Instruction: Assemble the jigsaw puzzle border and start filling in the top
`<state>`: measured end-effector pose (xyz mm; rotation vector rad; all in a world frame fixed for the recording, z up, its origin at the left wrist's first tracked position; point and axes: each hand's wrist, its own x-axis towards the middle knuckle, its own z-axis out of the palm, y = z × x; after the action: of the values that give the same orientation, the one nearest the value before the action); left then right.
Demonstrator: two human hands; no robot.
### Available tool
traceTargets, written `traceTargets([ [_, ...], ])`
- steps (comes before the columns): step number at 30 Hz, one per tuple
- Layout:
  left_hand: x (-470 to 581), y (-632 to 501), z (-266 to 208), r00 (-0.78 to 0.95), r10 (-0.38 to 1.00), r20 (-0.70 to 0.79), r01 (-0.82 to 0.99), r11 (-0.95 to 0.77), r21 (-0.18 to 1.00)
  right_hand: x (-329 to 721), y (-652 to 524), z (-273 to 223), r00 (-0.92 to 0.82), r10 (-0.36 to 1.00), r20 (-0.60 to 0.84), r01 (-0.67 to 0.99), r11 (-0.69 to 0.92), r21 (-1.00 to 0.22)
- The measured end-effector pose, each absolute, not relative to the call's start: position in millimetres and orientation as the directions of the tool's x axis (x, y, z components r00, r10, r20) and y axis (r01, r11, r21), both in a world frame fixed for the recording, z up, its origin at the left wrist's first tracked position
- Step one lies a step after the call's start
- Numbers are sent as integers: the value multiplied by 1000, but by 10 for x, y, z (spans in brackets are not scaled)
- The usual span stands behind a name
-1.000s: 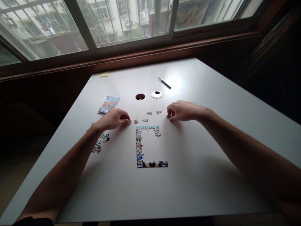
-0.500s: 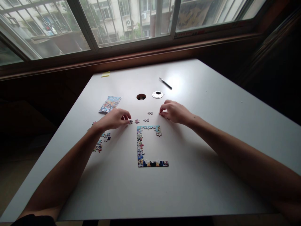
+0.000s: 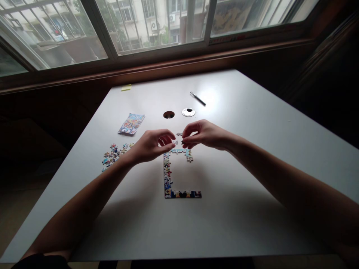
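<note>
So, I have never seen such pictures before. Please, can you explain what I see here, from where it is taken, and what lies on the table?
A camera worn on a person's head looks forward and down at their own two bare arms. No machine is here. On the white table lies a half-built puzzle frame, with a heap of loose pieces to its left. Farther back are a small colourful packet, a pen, a round hole and a round cap. The left hand and right hand meet above the frame's top edge. The right fingertips pinch something small and dark, probably a puzzle piece.
</note>
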<state>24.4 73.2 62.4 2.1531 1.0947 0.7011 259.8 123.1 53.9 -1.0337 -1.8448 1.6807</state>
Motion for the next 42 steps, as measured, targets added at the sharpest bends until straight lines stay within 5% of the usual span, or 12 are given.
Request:
traceTargets([
  [8,435,595,583,440,842,311,436,-504,746,2578,1166,615,-691,698,-188,246,-17,-969],
  [21,394,627,580,465,838,285,438,-497,749,2635,1194,672,-736,647,-199,317,70,-946],
  [28,470,572,405,605,765,220,553,-603,574,2751,1297,679,-586,775,-237,672,302,-676],
  [31,543,529,291,662,725,191,567,-650,505,2770,1308,677,-584,770,-257,711,332,-620],
  [42,561,520,233,697,703,142,545,-648,533,2802,1335,684,-554,794,-251,755,352,-553],
])
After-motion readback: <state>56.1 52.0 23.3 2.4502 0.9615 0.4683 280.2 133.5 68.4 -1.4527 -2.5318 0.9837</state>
